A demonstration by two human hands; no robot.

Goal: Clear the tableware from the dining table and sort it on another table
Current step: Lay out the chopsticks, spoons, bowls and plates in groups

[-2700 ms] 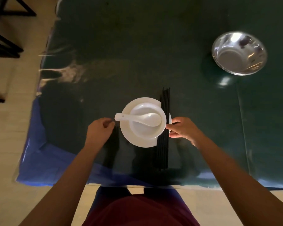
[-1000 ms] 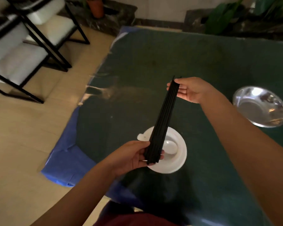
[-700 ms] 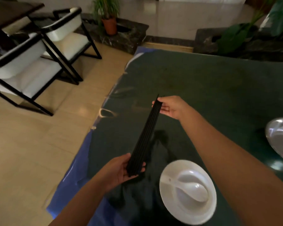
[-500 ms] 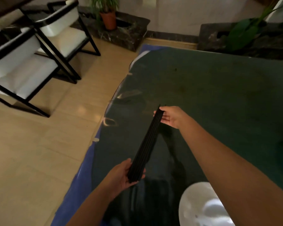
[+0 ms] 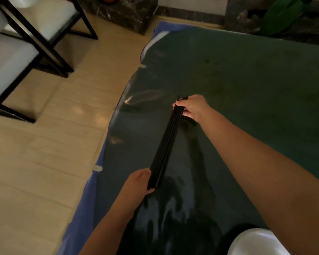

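Observation:
A flat bundle of several black chopsticks (image 5: 167, 143) is held low over the dark green glass-topped table (image 5: 247, 85), near its left side. My left hand (image 5: 138, 183) grips the near end of the bundle. My right hand (image 5: 193, 106) pinches the far end. The bundle runs diagonally from lower left to upper right. At the bottom right corner the rim of the white plate (image 5: 254, 242) shows, partly cut off by the frame and by my right forearm; the bowl and spoon on it are out of sight.
A blue cloth (image 5: 81, 208) hangs under the glass at the table's left edge. Black-framed chairs with white cushions (image 5: 17, 52) stand on the beige tile floor to the left. A dark stone planter ledge (image 5: 129, 13) and green leaves (image 5: 280, 15) lie beyond the table's far side.
Both hands lifted the chopstick bundle from beside the plate and carried it left across the table. The view swung left, so the plate slid to the bottom right and the steel bowl left the frame.

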